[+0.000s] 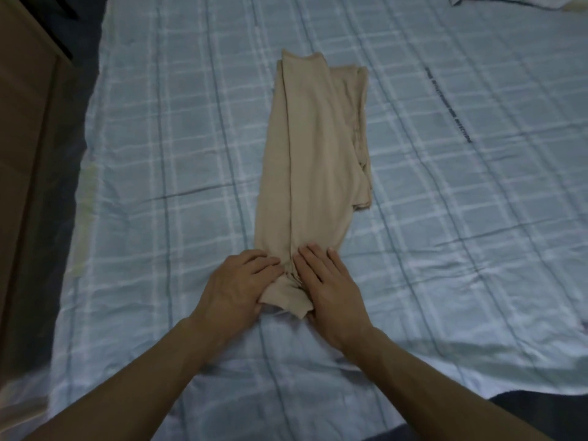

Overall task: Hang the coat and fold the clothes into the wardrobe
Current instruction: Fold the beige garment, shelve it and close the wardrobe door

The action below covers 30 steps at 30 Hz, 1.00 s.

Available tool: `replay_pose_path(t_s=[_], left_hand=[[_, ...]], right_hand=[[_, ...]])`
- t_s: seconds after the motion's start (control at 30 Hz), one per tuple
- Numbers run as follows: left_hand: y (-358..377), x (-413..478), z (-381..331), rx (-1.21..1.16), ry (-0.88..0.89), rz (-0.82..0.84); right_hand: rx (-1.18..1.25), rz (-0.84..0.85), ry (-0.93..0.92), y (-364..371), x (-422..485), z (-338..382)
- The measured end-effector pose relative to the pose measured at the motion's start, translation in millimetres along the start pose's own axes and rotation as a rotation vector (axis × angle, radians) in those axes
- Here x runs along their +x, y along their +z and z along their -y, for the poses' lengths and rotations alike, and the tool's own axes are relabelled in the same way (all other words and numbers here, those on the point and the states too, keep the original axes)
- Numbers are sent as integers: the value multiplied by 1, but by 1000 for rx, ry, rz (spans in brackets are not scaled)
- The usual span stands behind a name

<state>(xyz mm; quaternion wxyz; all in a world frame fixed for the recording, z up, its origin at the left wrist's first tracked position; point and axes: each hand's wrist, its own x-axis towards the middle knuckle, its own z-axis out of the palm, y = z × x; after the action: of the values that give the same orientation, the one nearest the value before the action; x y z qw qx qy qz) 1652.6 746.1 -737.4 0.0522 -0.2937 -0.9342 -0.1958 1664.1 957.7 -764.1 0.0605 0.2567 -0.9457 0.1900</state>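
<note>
A beige garment [315,148] lies on the bed, folded lengthwise into a long narrow strip that runs away from me. My left hand [235,284] and my right hand [327,281] rest side by side on its near end. The left thumb and fingers pinch the near left corner, and the fabric bunches up between the two hands. The right hand lies flat on the cloth, and its thumb appears tucked under the near edge. No coat or wardrobe interior is visible.
The bed is covered by a pale blue checked sheet [445,218]. A brown wooden furniture panel [25,154] stands along the left side of the bed. Some light fabric [521,1] lies at the far right corner.
</note>
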Motion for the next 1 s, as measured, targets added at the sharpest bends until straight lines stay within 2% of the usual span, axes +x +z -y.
replay_pose_path(t_s=[0.07,0.23,0.37,0.47,0.6,0.7,0.73,0.8,0.9,1.0], left_hand=[[2,-4,3,-48,-8,-8],[7,-13,12,-73,18,-18],[8,-16,3,-200,-50,-103],[2,-14,-2,-300,-7,-154],[-22,-15,-13,-270,96,-1],[-39,-18,-29,-376,23,209],[-44,-18,-34,-420,-14,234],[-55,-14,-42,-529,-124,158],[-72,9,-46,-629,-358,-52],[-83,35,-48,-657,-462,-165]], right_hand=[[36,1,-49,-5,-3,-7],[57,184,-126,-21,-5,-26],[48,117,-107,-18,4,-22],[153,47,-45,-20,6,-17],[206,41,-63,-41,-11,-11],[281,198,-29,-61,-25,-4],[315,197,6,-67,-26,-3],[427,109,117,-82,-24,0],[567,-71,303,-102,-5,10],[661,-188,487,-113,20,17]])
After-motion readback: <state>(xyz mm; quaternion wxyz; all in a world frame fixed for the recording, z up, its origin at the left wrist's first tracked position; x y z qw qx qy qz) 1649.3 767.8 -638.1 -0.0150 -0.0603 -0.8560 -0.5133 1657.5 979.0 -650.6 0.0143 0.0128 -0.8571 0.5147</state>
